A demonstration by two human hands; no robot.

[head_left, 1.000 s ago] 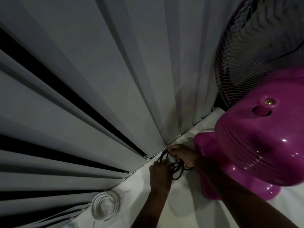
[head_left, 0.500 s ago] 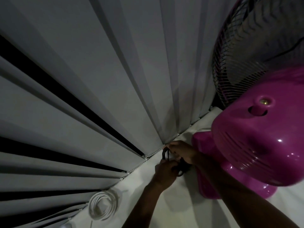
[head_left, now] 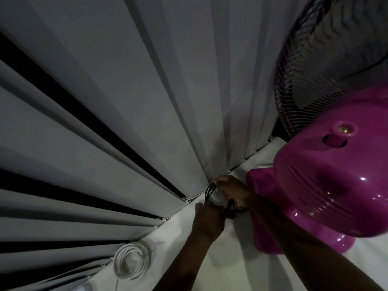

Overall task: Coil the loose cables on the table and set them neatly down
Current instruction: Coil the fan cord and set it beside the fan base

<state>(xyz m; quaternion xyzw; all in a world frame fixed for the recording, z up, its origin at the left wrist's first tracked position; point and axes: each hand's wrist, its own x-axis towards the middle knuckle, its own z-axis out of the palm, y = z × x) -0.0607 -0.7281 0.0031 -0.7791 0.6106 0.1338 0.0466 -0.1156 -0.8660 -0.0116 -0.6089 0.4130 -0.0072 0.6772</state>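
At centre, by the blinds: your left hand (head_left: pixel 206 219) and right hand (head_left: pixel 232 191), fingers clamped on black cable (head_left: pixel 210 191), loops now tighter; white coil (head_left: pixel 132 260) done at 7 o'clock

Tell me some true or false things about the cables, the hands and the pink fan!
1. Both hands hold the black cable. True: left hand and right hand grip it.
2. The white cable lies coiled on the table. True.
3. The fan is green. False: it is magenta.
4. The white cable is in the right hand. False: it lies apart, left of both hands.
5. The blinds hang behind the hands. True.
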